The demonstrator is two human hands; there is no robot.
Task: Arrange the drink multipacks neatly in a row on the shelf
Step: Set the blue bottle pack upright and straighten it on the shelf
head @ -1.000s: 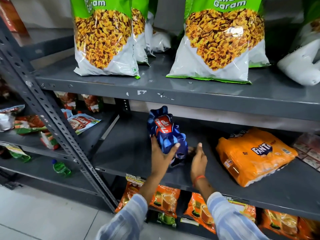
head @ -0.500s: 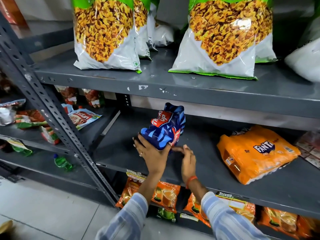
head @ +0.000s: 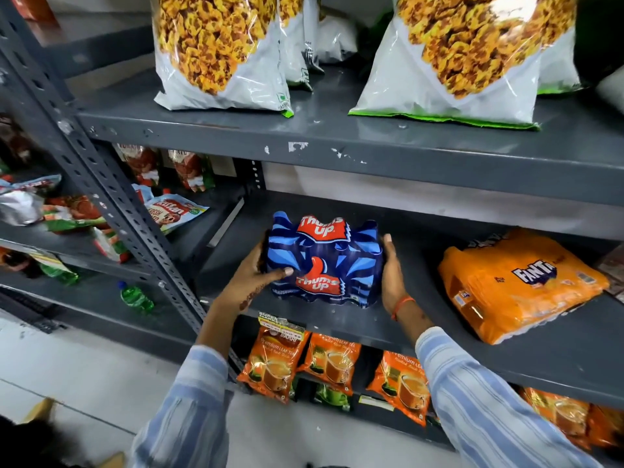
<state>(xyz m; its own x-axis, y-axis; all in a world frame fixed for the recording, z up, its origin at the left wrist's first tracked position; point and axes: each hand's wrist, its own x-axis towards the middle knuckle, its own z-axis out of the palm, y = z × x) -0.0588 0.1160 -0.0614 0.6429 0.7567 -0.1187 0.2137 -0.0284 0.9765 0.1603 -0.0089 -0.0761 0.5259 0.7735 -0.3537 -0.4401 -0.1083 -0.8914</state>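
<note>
A blue Thums Up multipack (head: 326,261) stands upright on the grey middle shelf (head: 337,320), its label facing me. My left hand (head: 258,276) grips its left side with the thumb across the front. Pressed flat against its right side is my right hand (head: 391,273), which wears an orange thread at the wrist. An orange Fanta multipack (head: 520,282) lies tilted on the same shelf to the right, apart from the blue pack.
Large snack bags (head: 219,52) stand on the shelf above. Orange tea packets (head: 275,363) hang below the middle shelf. A slotted steel upright (head: 111,201) runs diagonally at left, with sauce pouches and green bottles (head: 135,297) on the neighbouring rack.
The blue pack was tilted and held up on end; it now stands square on the shelf with one hand on each side. The camera has moved closer.
</note>
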